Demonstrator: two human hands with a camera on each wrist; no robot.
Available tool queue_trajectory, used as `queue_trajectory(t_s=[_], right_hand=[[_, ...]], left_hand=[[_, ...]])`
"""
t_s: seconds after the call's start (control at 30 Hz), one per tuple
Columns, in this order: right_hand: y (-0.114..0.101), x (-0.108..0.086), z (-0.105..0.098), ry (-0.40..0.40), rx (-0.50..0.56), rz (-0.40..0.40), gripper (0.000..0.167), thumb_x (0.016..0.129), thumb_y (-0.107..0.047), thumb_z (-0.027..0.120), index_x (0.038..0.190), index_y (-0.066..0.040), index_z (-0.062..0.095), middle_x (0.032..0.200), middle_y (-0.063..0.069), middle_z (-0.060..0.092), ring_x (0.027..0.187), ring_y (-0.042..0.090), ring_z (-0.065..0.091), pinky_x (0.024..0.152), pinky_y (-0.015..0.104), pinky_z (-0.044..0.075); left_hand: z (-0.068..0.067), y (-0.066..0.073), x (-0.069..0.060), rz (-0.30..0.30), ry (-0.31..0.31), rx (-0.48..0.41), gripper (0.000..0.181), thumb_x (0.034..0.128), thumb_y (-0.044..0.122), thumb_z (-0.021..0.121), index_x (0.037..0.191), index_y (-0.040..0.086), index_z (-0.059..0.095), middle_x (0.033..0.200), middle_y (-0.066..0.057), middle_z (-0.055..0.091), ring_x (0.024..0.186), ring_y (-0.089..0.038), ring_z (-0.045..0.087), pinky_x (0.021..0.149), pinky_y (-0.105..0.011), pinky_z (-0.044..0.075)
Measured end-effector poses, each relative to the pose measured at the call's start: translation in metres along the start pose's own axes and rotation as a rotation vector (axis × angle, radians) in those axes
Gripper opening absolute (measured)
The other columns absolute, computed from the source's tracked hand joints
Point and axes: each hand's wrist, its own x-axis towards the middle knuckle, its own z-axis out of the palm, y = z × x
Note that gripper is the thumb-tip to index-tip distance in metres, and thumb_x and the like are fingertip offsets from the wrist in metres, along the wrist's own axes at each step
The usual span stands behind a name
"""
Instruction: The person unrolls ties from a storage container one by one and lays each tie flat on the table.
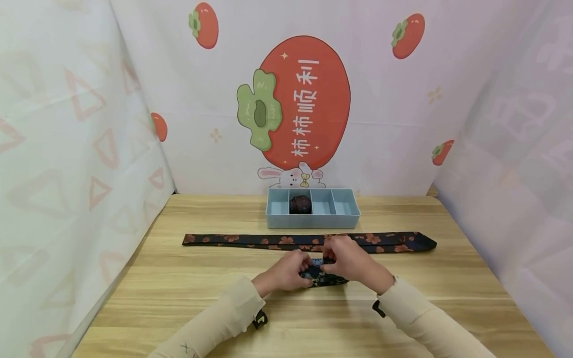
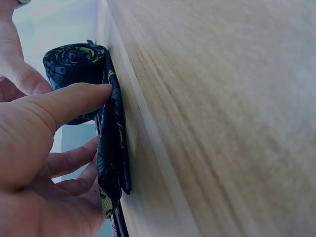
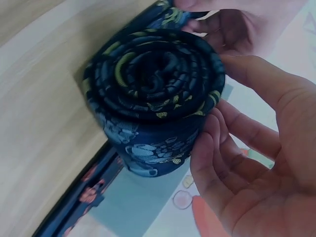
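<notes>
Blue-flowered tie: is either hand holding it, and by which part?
The right hand holds the blue-flowered tie by the outer side of its rolled coil; the left hand holds its flat, unrolled tail.

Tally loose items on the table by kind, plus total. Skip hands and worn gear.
Laid-out tie: 1
Part-rolled tie: 1
Dark round item in tray: 1
Blue divided tray: 1
Total: 4

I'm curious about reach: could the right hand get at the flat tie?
Probably yes: the flat tie lies just beyond the right hand with nothing between, though that hand holds the partly rolled tie.
</notes>
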Motion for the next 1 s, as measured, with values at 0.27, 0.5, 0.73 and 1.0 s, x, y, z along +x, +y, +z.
queue_trajectory(t_s=[0.27, 0.5, 0.73, 1.0], right_hand=[[0.011, -0.013, -0.005, 0.018, -0.042, 0.084, 0.027, 0.084, -0.024, 0.091, 0.095, -0.008, 0.072, 0.086, -0.001, 0.062, 0.072, 0.004, 0.051, 0.066, 0.025, 0.050], [0.021, -0.026, -0.011, 0.048, -0.041, 0.105, 0.028, 0.083, -0.024, 0.091, 0.097, -0.009, 0.072, 0.086, -0.001, 0.063, 0.074, 0.006, 0.053, 0.067, 0.026, 0.051], [0.029, -0.040, -0.018, 0.048, -0.031, 0.124, 0.026, 0.084, -0.023, 0.090, 0.098, -0.009, 0.072, 0.087, -0.003, 0.063, 0.076, 0.007, 0.055, 0.068, 0.027, 0.052], [0.038, -0.053, -0.026, 0.021, 0.018, 0.188, 0.025, 0.085, -0.020, 0.089, 0.100, -0.008, 0.072, 0.091, 0.000, 0.068, 0.081, 0.013, 0.062, 0.071, 0.029, 0.056]], left_hand=[[-0.001, 0.000, 0.000, -0.025, -0.010, 0.003, 0.042, 0.0845, 0.019, 0.088, 0.118, 0.002, 0.070, 0.108, -0.007, 0.068, 0.092, -0.011, 0.062, 0.087, -0.024, 0.055], [-0.001, 0.000, -0.003, -0.048, -0.029, 0.005, 0.044, 0.0864, 0.021, 0.088, 0.122, 0.004, 0.070, 0.112, -0.006, 0.068, 0.095, -0.010, 0.062, 0.089, -0.025, 0.056], [-0.001, 0.001, -0.004, -0.069, -0.033, -0.005, 0.044, 0.0868, 0.020, 0.088, 0.124, 0.004, 0.069, 0.114, -0.005, 0.068, 0.096, -0.009, 0.062, 0.090, -0.024, 0.056], [-0.003, 0.000, -0.006, -0.070, -0.043, -0.005, 0.044, 0.0872, 0.019, 0.088, 0.124, 0.004, 0.070, 0.113, -0.005, 0.067, 0.096, -0.010, 0.062, 0.089, -0.025, 0.056]])
